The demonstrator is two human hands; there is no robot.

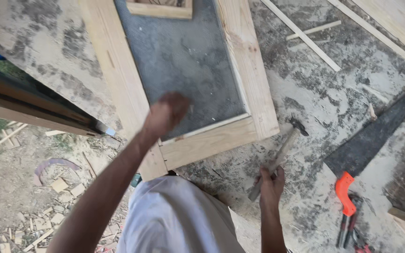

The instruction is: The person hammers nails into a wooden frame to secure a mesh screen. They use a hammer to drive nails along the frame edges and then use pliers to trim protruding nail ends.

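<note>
Right hand (272, 182) grips a hammer (280, 154) over the stained, dusty surface (315, 93). Left hand (165, 115), closed and blurred, rests on the wooden mesh frame (249, 65). Saw (371, 140) lies right; wood scraps litter the ground (38, 197) left.

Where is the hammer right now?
The hammer is in the right hand, raised over the workbench just right of the wooden screen frame.

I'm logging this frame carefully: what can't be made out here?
- Head view: left hand is motion-blurred over the mesh frame; anything pinched is unreadable.
- Frame's top is cut off by the edge.
- Pliers are partly cropped at the bottom.
- Right hand covers the hammer handle's end.
</note>
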